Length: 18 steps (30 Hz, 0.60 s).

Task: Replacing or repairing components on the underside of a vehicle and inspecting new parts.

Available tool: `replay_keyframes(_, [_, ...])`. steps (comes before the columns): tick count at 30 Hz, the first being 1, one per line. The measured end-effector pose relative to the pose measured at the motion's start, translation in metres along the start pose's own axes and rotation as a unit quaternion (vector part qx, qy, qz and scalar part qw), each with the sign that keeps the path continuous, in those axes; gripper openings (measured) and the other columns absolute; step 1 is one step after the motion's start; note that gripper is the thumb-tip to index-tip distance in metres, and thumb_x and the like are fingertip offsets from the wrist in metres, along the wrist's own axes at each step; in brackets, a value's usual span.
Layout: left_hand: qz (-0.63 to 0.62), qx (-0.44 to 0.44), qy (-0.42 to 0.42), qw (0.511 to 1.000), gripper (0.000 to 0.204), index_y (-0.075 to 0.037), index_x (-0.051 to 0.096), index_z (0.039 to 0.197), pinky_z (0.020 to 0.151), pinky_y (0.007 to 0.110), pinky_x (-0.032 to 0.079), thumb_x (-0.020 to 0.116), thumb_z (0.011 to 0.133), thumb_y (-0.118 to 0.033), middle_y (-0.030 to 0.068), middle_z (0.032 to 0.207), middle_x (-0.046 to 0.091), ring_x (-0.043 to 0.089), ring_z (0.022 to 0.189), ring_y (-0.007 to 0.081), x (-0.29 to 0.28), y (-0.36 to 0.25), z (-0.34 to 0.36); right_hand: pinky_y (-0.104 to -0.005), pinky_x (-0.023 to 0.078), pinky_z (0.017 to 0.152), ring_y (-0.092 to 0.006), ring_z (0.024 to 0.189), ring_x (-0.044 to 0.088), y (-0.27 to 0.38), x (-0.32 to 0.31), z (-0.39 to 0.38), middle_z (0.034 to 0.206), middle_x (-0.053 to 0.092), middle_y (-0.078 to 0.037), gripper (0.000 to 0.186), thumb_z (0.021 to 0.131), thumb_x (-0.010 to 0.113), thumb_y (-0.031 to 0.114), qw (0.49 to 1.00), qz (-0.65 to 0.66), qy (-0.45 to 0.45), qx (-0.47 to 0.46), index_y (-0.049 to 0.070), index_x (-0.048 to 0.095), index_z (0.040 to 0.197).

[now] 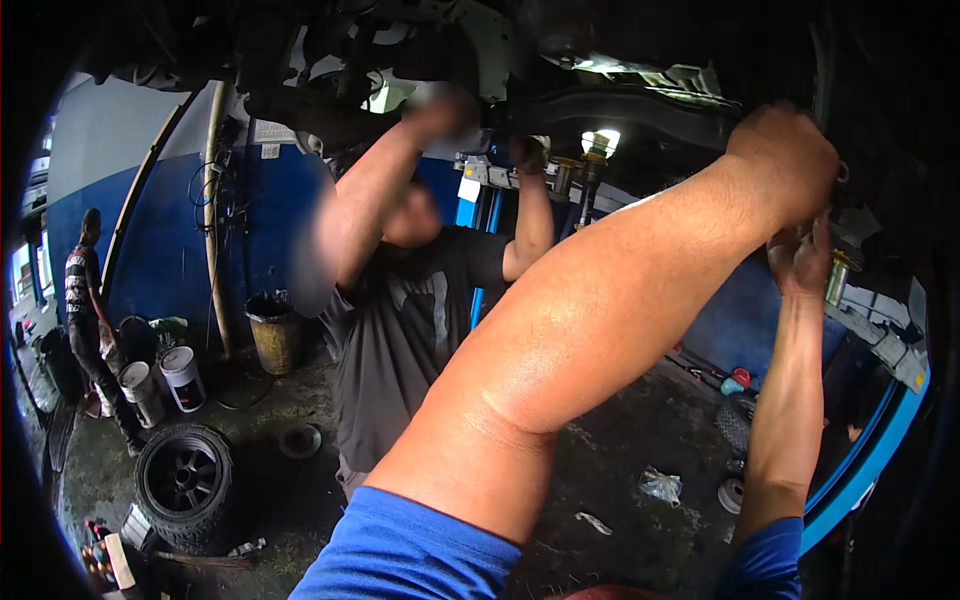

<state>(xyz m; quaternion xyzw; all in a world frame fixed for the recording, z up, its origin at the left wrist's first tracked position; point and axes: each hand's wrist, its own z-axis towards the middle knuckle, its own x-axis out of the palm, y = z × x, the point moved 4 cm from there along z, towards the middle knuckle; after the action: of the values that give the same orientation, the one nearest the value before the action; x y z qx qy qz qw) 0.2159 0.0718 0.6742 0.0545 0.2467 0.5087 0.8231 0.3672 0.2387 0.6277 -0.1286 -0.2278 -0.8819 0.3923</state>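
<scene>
Overhead is the dark underside of a raised vehicle (pixel 640 115). Both my arms, in blue sleeves, reach up to its right part. My left hand (pixel 785 160) is closed in a fist against the dark parts; what it grips is hidden in shadow. Just below it, my right hand (pixel 800 262) points upward with bent fingers, close under the left. Whatever lies between those fingers is hidden by the left hand. Across from me, a co-worker in a dark T-shirt (pixel 410 340) holds both hands up to the underside, the nearer hand (pixel 440 112) blurred.
Blue lift arms (pixel 870 455) with yellowish support pads stand at the right. On the floor are a tyre on a black wheel (pixel 183 485), white buckets (pixel 181 378), a yellow bin (pixel 272 335) and a plastic bag (pixel 660 485). Another person (pixel 85 300) stands far left.
</scene>
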Motion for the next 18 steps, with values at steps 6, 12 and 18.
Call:
replay_keyframes(6, [0.009, -0.007, 0.003, 1.0, 0.025, -0.005, 0.072, 0.098, 0.082, 0.035, 0.055, 0.068, 0.079, -0.019, 0.0149, 0.102, 0.069, 0.067, 0.097, 0.0289, 0.0, -0.002, 0.001, -0.0429, 0.039, 0.097, -0.023, 0.11, 0.054, 0.003, -0.009, 0.003, 0.116, 0.061, -0.004, 0.039, 0.098, 0.046, 0.045, 0.999, -0.005, 0.045, 0.018, 0.013, 0.058, 0.117])
replay_keyframes(12, [-0.027, -0.042, -0.004, 0.999, 0.025, -0.007, 0.073, 0.097, 0.081, 0.037, 0.055, 0.067, 0.08, -0.024, 0.0148, 0.096, 0.07, 0.068, 0.095, 0.0286, 0.003, 0.0, 0.004, -0.0432, 0.038, 0.098, -0.0217, 0.115, 0.051, 0.003, -0.011, 0.007, 0.121, 0.059, -0.003, 0.043, 0.098, 0.045, 0.046, 0.998, -0.007, 0.056, 0.01, 0.012, 0.055, 0.123])
replay_keyframes(18, [0.021, 0.033, 0.047, 0.998, 0.026, -0.009, 0.074, 0.097, 0.081, 0.037, 0.055, 0.068, 0.079, -0.027, 0.0128, 0.098, 0.071, 0.068, 0.095, 0.0286, 0.004, 0.01, 0.001, -0.0436, 0.039, 0.097, -0.0232, 0.113, 0.053, 0.001, -0.026, 0.021, 0.12, 0.06, -0.004, 0.047, 0.096, 0.049, 0.048, 0.98, 0.019, 0.193, 0.046, 0.012, 0.054, 0.126])
